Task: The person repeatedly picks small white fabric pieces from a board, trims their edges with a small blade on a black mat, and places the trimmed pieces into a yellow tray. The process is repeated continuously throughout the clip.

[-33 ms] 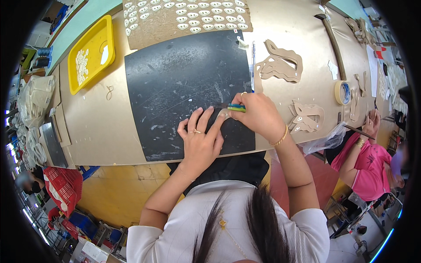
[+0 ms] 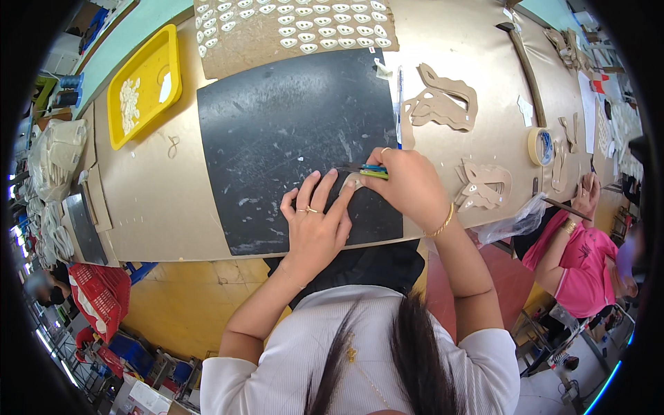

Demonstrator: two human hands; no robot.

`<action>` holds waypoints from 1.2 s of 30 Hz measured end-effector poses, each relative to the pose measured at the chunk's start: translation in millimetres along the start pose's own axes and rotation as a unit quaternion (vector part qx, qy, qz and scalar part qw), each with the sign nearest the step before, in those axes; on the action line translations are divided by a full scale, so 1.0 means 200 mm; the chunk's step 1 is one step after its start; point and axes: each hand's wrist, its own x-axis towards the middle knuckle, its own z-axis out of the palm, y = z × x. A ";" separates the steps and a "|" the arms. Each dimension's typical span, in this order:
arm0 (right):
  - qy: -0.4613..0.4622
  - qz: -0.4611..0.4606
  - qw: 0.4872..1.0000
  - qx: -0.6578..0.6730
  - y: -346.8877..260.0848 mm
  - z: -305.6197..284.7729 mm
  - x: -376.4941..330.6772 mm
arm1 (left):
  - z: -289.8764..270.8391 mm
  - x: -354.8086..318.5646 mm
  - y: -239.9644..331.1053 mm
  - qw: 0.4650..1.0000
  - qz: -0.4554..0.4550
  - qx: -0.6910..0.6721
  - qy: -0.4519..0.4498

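Note:
My left hand (image 2: 315,220) lies on a black cutting mat (image 2: 277,124) with its fingers spread. Its index fingertip presses down on a small curved beige strip (image 2: 355,180). My right hand (image 2: 413,185) is closed around small snips (image 2: 373,170) with green and blue handles. The dark metal jaws of the snips point left, just beyond the strip and close to my left fingertips. My fingers partly hide the strip and the handles, so I cannot tell whether the jaws touch it.
A yellow tray (image 2: 174,76) with small white pieces stands left. Rows of pale pieces cover a brown board (image 2: 266,52) behind the mat. Beige cutouts (image 2: 443,104), a tape roll (image 2: 539,146) and a hammer (image 2: 529,72) lie right. A person in pink (image 2: 584,259) works at far right.

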 end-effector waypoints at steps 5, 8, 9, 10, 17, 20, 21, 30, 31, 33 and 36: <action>0.100 -0.022 0.993 0.054 -0.01 0.03 -0.03 | -0.03 0.02 0.02 1.000 -0.010 -0.013 -0.021; 0.083 -0.018 0.996 0.030 0.00 0.06 0.00 | -0.02 0.05 0.00 1.000 -0.009 -0.020 -0.005; 0.086 -0.015 0.996 0.026 0.00 0.07 0.00 | 0.00 0.04 -0.01 1.000 -0.009 -0.023 0.002; 0.088 -0.012 0.996 0.022 0.00 0.07 0.01 | 0.01 0.04 -0.01 1.000 -0.009 -0.025 0.009; 0.074 -0.008 0.996 -0.046 -0.02 0.06 0.04 | 0.03 0.02 -0.02 0.999 -0.015 -0.026 0.031; 0.037 0.017 0.998 -0.052 -0.02 0.05 0.05 | 0.01 0.04 -0.01 0.999 0.007 0.020 0.026; 0.035 0.021 0.998 -0.051 -0.02 0.05 0.05 | 0.01 0.04 -0.01 0.999 0.011 0.027 0.027; 0.073 0.012 0.994 -0.077 -0.04 0.08 0.03 | 0.04 0.04 -0.02 0.999 0.015 0.019 0.034; 0.079 0.011 0.994 -0.074 -0.04 0.09 0.02 | 0.04 0.03 -0.03 0.999 0.019 0.017 0.039; 0.088 0.004 0.994 -0.071 -0.04 0.10 0.02 | 0.05 0.02 -0.04 0.999 0.025 0.010 0.045; 0.094 -0.007 0.993 -0.074 -0.02 0.11 0.02 | 0.04 0.02 -0.04 0.999 0.028 0.001 0.047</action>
